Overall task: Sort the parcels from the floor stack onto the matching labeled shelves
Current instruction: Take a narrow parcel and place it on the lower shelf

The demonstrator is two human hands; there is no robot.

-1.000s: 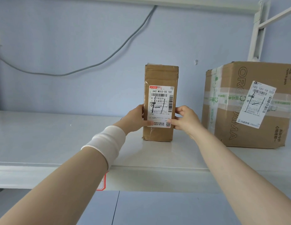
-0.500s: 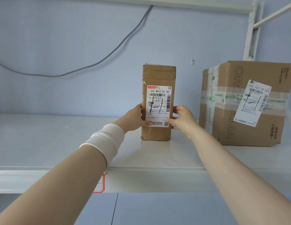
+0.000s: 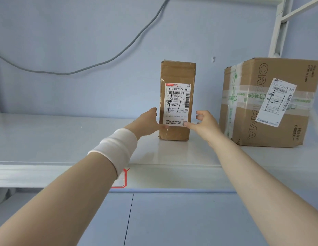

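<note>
2 parcels [image 3: 177,102] [image 3: 268,103], 2 hands [image 3: 145,123] [image 3: 206,126], 1 shelf [image 3: 66,139]

1 camera gives the whole scene, worn on the person's head. It faces forward at the blue wall [image 3: 83,41], nearly square on, from slightly above the white shelf [image 3: 57,139], whose top shows at a shallow angle. It stands close: both forearms enter from the 2 bottom corners, and the left hand [image 3: 147,122] and right hand [image 3: 206,125] reach the tall parcel [image 3: 177,73] at centre. The wide lens makes the post [image 3: 277,32] at upper right lean, and the larger box [image 3: 272,135] nearly meets the right edge.
</note>
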